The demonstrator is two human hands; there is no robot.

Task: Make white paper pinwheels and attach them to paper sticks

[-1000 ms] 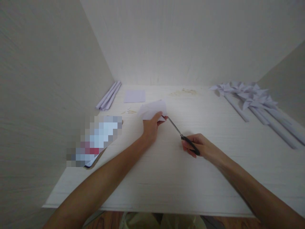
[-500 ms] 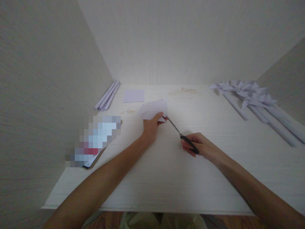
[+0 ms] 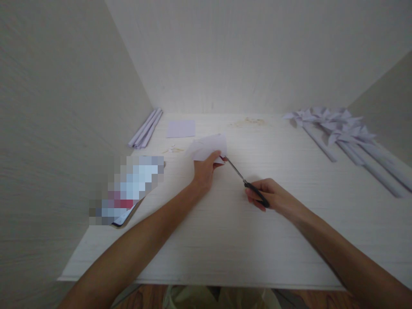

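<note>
My left hand (image 3: 206, 169) is closed on a sheet of pale lilac paper (image 3: 209, 146), thumb on top, and the sheet curves up a little above the table. In my right hand (image 3: 265, 195) is a pair of scissors (image 3: 238, 173) with black handles, its fingers wrapped round the grips. The thin metal blades point up and left, and their tips meet the paper's right edge beside my left thumb. Whether the blades are apart is too small to tell.
A square of lilac paper (image 3: 180, 128) and rolled paper tubes (image 3: 146, 128) lie at the back left. Toothpick-like bits (image 3: 174, 149) are near them. A phone (image 3: 135, 189), its screen blurred, lies left. Paper pinwheels (image 3: 341, 124) on tubes fill the back right. Walls enclose the white table (image 3: 206, 244).
Almost nothing differs. Both hands, the paper and the scissors stay in nearly the same place, with only a slight shift of the whole view.
</note>
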